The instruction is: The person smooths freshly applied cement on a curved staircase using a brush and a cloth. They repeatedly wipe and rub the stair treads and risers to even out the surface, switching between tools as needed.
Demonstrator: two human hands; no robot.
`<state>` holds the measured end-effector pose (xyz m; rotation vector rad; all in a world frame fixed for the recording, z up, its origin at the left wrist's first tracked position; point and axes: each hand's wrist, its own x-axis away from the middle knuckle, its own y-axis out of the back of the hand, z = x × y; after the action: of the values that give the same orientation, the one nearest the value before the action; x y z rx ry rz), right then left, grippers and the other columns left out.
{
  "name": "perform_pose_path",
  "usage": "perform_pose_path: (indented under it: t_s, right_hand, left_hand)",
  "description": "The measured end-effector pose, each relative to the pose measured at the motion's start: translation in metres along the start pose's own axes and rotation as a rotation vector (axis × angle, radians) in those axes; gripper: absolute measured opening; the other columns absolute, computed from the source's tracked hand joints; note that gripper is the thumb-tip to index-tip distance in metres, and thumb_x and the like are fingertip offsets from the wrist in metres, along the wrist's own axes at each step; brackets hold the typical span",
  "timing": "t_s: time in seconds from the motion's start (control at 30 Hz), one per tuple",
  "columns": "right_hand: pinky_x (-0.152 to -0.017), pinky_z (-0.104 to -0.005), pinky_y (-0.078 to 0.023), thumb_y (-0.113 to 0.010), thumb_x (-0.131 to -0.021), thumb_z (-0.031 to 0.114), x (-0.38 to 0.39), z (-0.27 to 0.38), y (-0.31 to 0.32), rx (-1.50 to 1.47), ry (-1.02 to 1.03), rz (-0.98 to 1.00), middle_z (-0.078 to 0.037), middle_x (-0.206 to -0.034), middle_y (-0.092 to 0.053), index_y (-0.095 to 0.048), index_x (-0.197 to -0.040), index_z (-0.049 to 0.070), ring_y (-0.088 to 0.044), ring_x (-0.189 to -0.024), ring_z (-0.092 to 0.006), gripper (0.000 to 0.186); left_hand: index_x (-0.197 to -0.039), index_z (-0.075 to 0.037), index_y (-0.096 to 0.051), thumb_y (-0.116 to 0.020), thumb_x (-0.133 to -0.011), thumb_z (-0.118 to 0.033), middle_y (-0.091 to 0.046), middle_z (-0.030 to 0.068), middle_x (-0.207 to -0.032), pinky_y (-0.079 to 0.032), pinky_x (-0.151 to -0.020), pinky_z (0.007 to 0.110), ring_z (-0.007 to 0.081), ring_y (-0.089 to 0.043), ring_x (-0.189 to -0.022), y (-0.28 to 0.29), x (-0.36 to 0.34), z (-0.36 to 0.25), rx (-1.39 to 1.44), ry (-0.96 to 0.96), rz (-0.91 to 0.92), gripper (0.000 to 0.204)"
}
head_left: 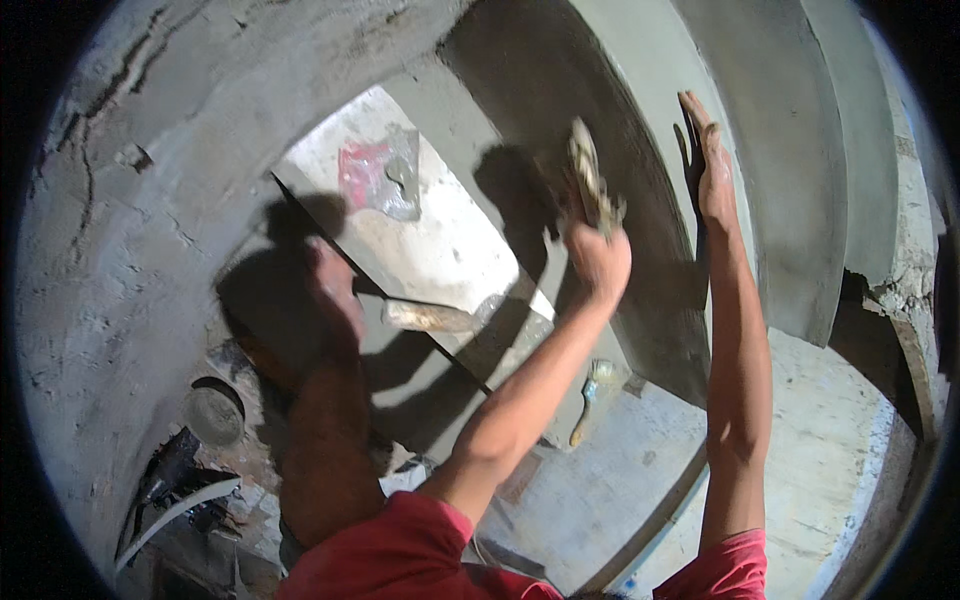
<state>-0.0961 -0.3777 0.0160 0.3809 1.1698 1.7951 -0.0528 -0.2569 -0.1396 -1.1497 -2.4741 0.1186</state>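
Observation:
My left hand is closed around a long, pale, cement-smeared tool with a ragged, blurred outline; its exact kind is unclear. It is held in front of a dark, wet-looking plastered step face. Farther right, my right hand is open, fingers stretched out together, at the pale plastered step surface. Its shadow falls close beside it; whether the palm presses on the surface I cannot tell. A whitish board lies left of my left hand, bearing a crumpled clear-and-pink plastic piece.
A short wooden piece lies across the board's near edge. My bare foot is left of it. A small brush rests nearer me. At the left stand a grey bowl and a rough, cracked wall; curved steps rise at right.

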Motion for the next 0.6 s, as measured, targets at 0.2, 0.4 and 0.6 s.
perform_pose_path:
  t_s: [0.2,0.4,0.6]
  right_hand:
    - [-0.128,-0.0481,-0.019,-0.025,-0.108,0.067,0.0,-0.001,0.0,0.015,-0.058,-0.024,-0.024,-0.165,-0.039,-0.052,-0.152,0.0,-0.029,-0.157,-0.0372,0.084]
    - [-0.129,-0.047,-0.017,-0.022,-0.109,0.067,0.0,0.002,-0.002,-0.092,-0.027,-0.002,-0.024,-0.165,-0.039,-0.053,-0.152,0.0,-0.028,-0.157,-0.0365,0.085]
    - [-0.13,-0.0463,-0.017,-0.025,-0.104,0.075,0.0,0.007,-0.001,-0.092,-0.095,-0.012,-0.024,-0.168,-0.033,-0.052,-0.152,0.0,-0.026,-0.158,-0.0374,0.093]
  left_hand:
    - [-0.143,0.013,-0.051,-0.061,-0.099,-0.019,-0.065,0.0333,-0.128,-0.044,-0.106,0.056,0.0533,-0.059,-0.119,0.015,-0.018,-0.004,-0.151,0.152,-0.088,0.055]
    - [-0.159,0.004,-0.036,-0.062,-0.099,-0.014,-0.051,0.0336,-0.151,-0.039,-0.12,0.049,0.0446,-0.047,-0.144,0.001,0.027,-0.003,-0.067,-0.241,-0.023,0.068]
    - [-0.13,0.011,-0.06,-0.064,-0.091,-0.005,-0.066,0.0342,-0.124,-0.048,-0.102,0.053,0.0481,-0.064,-0.118,0.005,0.017,0.02,-0.048,0.08,-0.155,0.042]
